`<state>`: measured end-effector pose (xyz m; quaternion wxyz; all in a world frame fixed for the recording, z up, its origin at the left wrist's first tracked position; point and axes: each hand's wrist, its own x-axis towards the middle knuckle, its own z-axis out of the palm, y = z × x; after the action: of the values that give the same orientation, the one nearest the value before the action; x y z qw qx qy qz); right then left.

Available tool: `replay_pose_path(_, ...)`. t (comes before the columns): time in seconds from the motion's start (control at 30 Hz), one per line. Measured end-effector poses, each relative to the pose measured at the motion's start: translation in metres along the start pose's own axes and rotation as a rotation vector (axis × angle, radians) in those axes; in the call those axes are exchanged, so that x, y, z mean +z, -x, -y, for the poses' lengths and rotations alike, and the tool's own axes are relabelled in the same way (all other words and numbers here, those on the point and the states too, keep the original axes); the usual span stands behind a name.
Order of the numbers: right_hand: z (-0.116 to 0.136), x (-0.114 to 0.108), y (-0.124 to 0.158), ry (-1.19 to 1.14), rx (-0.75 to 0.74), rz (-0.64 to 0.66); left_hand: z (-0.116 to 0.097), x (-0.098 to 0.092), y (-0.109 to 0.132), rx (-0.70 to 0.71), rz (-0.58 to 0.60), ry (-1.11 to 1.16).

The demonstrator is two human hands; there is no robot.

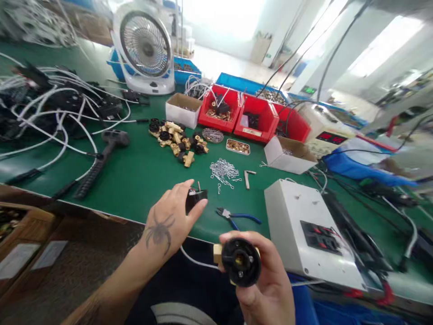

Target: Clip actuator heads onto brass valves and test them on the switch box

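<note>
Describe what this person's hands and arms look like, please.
Both hands are bare, without gloves. The left hand has a dark spider tattoo with long, thin legs, reaching toward the wrist. Its forearm shows no sleeve in view, and another dark marking, too blurred to make out. The right hand shows no tattoo on its visible part.

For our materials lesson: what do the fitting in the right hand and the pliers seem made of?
Fitting: body probably brass, from its shiny golden colour; round face likely plastic, satin black.
Pliers: head probably steel, grey and glinting; handles perhaps plastic, smooth blue.
</note>
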<state>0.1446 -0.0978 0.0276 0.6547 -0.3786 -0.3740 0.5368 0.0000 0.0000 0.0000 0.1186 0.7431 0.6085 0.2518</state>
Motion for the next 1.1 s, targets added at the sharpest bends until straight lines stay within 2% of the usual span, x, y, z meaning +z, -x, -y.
replay_pose_path(0.1, -0.001, -0.003, -0.001, -0.001, 0.012, 0.0, 0.005, 0.014, -0.01, -0.033, -0.023, -0.068)
replay_pose_path(0.17, -0.003, -0.005, -0.002, 0.011, 0.038, 0.005, 0.006, 0.013, -0.01, -0.001, -0.078, -0.011)
replay_pose_path(0.23, -0.008, -0.006, -0.001, 0.035, 0.079, 0.0, 0.004, 0.002, -0.002, 0.081, -0.129, 0.176)
replay_pose_path(0.27, -0.01, -0.006, 0.0, 0.052, 0.1, -0.012, 0.001, -0.005, 0.003, 0.141, -0.116, 0.336)
replay_pose_path(0.33, -0.012, -0.006, 0.0, 0.101, 0.129, -0.018, -0.006, -0.018, 0.017, 0.21, 0.093, 0.659)
replay_pose_path(0.4, -0.005, -0.009, -0.003, 0.217, 0.137, 0.054, -0.013, -0.025, 0.028, 0.158, 0.292, 0.796)
replay_pose_path(0.47, 0.013, -0.021, -0.014, 0.48, 0.107, 0.181, -0.019, -0.026, 0.036, 0.071, 0.355, 0.86)
replay_pose_path(0.5, 0.026, -0.032, -0.024, 0.668, 0.077, 0.22, -0.022, -0.024, 0.039, 0.037, 0.346, 0.887)
replay_pose_path(0.53, 0.041, -0.046, -0.036, 0.897, 0.004, 0.2, -0.023, -0.023, 0.04, 0.022, 0.329, 0.917)
replay_pose_path(0.57, 0.056, -0.063, -0.05, 1.114, -0.102, 0.07, -0.025, -0.021, 0.041, 0.025, 0.31, 0.942)
replay_pose_path(0.6, 0.069, -0.082, -0.065, 1.288, -0.213, -0.115, -0.025, -0.02, 0.042, 0.039, 0.287, 0.961)
replay_pose_path(0.63, 0.081, -0.101, -0.08, 1.418, -0.277, -0.234, -0.026, -0.02, 0.042, 0.065, 0.262, 0.974)
replay_pose_path(0.67, 0.09, -0.119, -0.094, 1.5, -0.274, -0.267, -0.026, -0.02, 0.041, 0.105, 0.238, 0.985)
replay_pose_path(0.77, 0.099, -0.157, -0.123, 1.553, -0.112, -0.103, -0.025, -0.02, 0.039, 0.233, 0.18, 0.994)
replay_pose_path(0.83, 0.094, -0.166, -0.127, 1.537, -0.082, -0.044, -0.023, -0.019, 0.038, 0.281, 0.178, 0.98)
replay_pose_path(1.0, 0.086, -0.163, -0.12, 1.586, -0.091, -0.125, -0.018, -0.016, 0.035, 0.29, 0.195, 0.952)
replay_pose_path(1.1, 0.092, -0.16, -0.124, 1.614, -0.092, -0.1, -0.017, -0.017, 0.036, 0.291, 0.182, 0.974)
